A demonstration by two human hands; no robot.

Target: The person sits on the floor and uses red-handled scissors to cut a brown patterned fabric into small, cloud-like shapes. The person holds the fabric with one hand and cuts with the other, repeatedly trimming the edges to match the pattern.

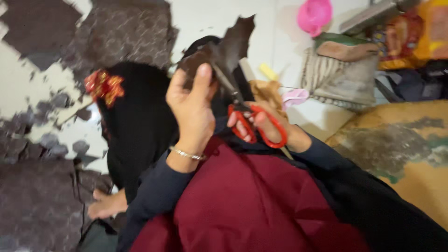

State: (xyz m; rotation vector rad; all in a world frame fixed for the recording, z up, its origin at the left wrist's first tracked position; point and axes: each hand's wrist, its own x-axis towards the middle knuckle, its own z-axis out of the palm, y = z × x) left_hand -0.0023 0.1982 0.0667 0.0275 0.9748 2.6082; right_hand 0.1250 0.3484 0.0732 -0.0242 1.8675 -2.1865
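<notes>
Two hands, one scrap of dark fabric, one pair of scissors.

Going left to right: a red bow (103,87) lies on black cloth (140,126) over the worn floor; the left hand (192,109) is closed on the dark fabric (228,46), thumb up, lifting it clear of the maroon cloth (247,200) so the blades can reach it. The right hand (266,126) has its fingers curled through the red-handled scissors (247,119), blades pointing up into the scrap. Bags sit far right.
</notes>
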